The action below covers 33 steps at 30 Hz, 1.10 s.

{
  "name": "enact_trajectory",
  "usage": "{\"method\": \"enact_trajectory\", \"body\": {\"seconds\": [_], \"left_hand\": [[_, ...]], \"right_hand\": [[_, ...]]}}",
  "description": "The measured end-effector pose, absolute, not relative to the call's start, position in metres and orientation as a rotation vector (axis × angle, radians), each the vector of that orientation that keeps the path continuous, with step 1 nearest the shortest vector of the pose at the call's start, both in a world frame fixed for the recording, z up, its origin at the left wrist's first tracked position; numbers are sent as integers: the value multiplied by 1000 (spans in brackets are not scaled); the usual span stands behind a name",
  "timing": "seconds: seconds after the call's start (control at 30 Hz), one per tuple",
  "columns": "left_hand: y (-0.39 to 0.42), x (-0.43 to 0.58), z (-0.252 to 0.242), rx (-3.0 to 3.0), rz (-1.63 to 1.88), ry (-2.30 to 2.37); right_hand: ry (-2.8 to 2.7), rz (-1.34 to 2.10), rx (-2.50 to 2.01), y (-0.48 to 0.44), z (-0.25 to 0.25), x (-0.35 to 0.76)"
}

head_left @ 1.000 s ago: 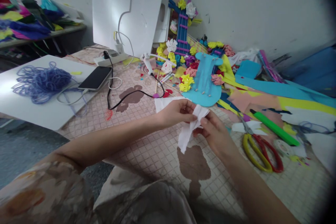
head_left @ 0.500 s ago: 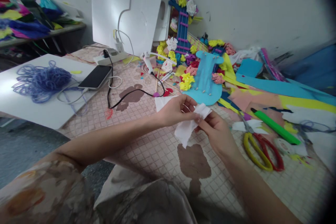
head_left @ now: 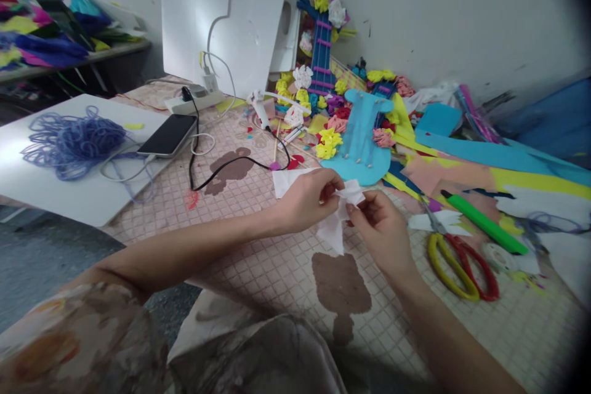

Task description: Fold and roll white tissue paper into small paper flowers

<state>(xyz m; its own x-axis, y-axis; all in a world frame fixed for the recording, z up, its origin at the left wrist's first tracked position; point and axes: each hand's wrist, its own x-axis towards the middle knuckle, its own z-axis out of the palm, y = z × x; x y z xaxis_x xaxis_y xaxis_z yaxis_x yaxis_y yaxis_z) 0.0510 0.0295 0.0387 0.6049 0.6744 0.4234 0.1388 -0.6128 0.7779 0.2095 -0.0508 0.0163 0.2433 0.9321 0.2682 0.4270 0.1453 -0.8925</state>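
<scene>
a checked table (head_left: 268,271) carries scissors (head_left: 454,245), black cord (head_left: 233,160) and paper scraps (head_left: 427,173).

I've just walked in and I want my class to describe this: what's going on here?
A person's left hand and right hand both hold white paper, bunched where they pinch it, its lower end hanging loose. The scissors lie on the table to the right of the hands. Beyond the hands are a blue cutout and a glue gun. Off to the left, yarn lies on a white board.
</scene>
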Motion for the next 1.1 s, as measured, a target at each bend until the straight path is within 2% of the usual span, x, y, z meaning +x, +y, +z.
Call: {"method": "enact_trajectory", "body": {"seconds": [0.3, 0.53, 0.73, 1.1], "left_hand": [[31, 54, 34, 2179, 820, 741], [31, 54, 33, 2062, 906, 705], [29, 57, 27, 1936, 745, 710], [40, 52, 28, 1953, 725, 645]], "right_hand": [[-1408, 512, -1472, -52, 18, 204], [-1388, 433, -1458, -50, 18, 204], [-1409, 361, -1430, -53, 22, 200], [-1348, 501, -1408, -50, 19, 207]]}}
